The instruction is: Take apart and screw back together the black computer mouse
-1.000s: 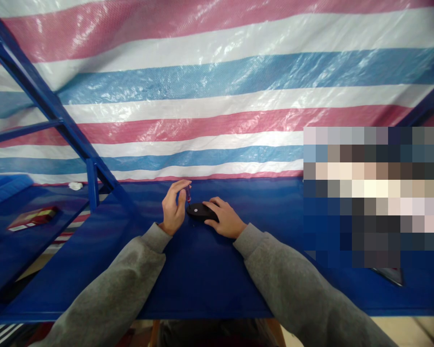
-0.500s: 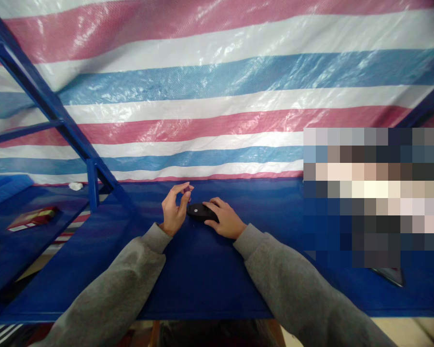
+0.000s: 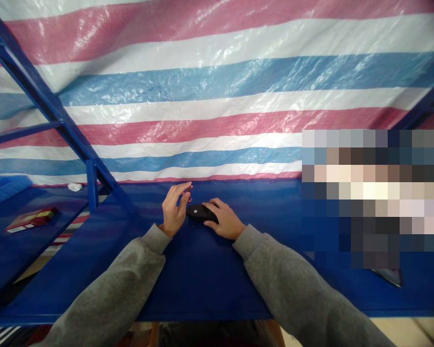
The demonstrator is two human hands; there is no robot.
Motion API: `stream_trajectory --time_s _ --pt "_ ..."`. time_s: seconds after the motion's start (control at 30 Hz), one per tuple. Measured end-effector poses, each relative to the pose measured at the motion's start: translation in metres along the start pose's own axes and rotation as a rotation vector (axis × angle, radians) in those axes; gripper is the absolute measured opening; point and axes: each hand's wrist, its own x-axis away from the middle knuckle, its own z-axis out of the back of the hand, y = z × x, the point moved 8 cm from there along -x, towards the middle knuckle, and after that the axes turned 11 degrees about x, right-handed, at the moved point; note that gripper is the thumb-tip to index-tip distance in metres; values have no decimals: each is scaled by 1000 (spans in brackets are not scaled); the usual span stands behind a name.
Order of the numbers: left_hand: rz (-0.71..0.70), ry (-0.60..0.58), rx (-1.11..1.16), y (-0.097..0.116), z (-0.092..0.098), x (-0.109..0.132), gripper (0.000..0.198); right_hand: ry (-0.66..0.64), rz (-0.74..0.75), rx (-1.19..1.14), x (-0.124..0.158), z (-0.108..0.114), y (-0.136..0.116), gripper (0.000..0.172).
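A black computer mouse (image 3: 196,212) lies on the blue table, a pale round spot on its surface. My right hand (image 3: 222,219) is closed over its right end and holds it against the table. Pinched between the thumb and fingers of my left hand (image 3: 174,208) is a small screwdriver (image 3: 189,196) with a purplish handle. Its thin dark shaft points down at the left end of the mouse; whether the tip sits in a screw is too small to tell.
A striped plastic sheet (image 3: 202,86) hangs behind the blue table (image 3: 210,279). At left stand a blue metal frame (image 3: 54,111), a red box (image 3: 32,219), a white crumpled piece (image 3: 74,187) and a blue tray (image 3: 7,188). A dark flat device (image 3: 389,276) lies right, beside a blurred-out area.
The fingers of my left hand have shifted slightly around the screwdriver handle, the fingertips straighter now. My right hand and the mouse stay in place.
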Motion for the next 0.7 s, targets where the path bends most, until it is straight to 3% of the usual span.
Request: stream_trajectory --time_s 0.17,0.7 --pt "-72 50 -54 7 3 -2 24 9 6 -1 0 0 0 56" --pt "-67 45 -75 7 5 -1 25 -18 -11 -1 0 0 0 57"
